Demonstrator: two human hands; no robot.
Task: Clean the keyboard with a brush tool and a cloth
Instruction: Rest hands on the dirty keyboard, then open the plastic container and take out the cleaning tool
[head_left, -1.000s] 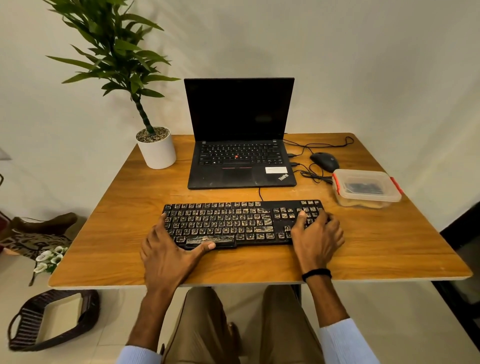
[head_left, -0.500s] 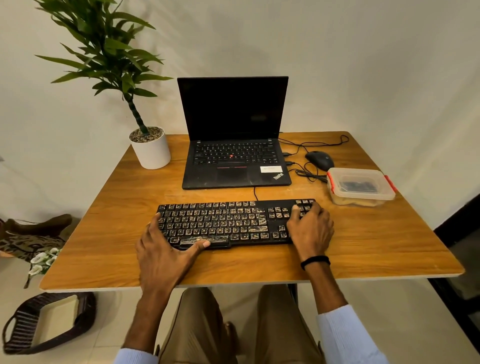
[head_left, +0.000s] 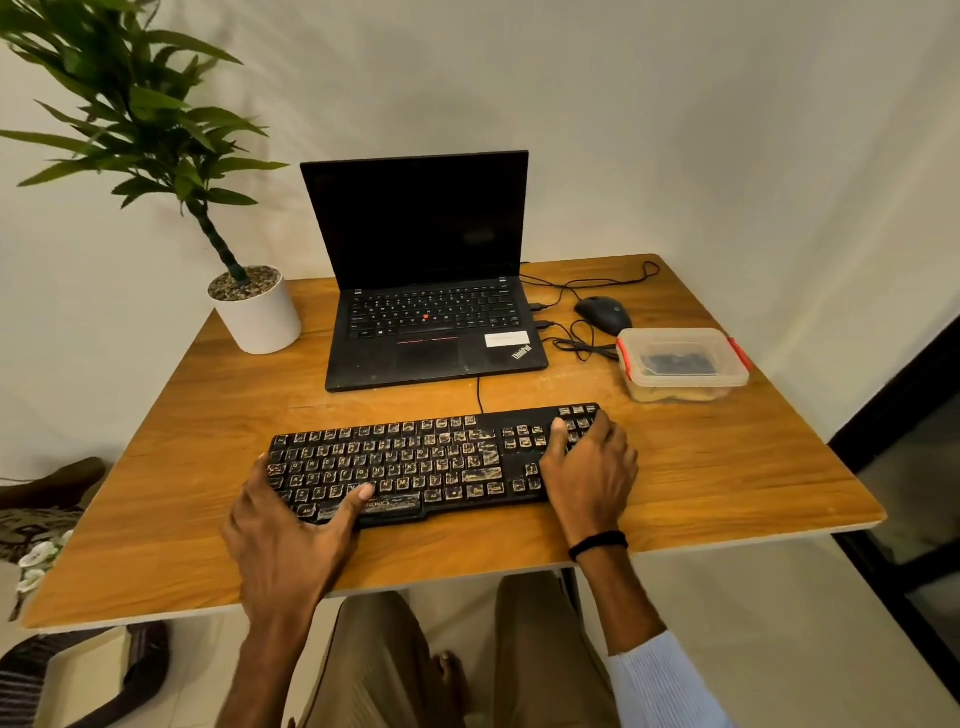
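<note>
Keyboard (head_left: 415, 457) lies near the worktop's (head_left: 727, 467) front edge, long axis left to right, keys grimy. We note the left hand (head_left: 291, 545) gripping its left end, thumb on top by the space bar. The right hand (head_left: 589, 478) curls over the number-pad end. Both touch it, equally near. Brush and cloth unseen; a lidded container (head_left: 683, 364) sits toward the right edge.

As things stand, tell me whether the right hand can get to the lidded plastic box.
Probably yes: the right hand holds the keyboard at its right end, and only bare table lies between it and the box.
</note>
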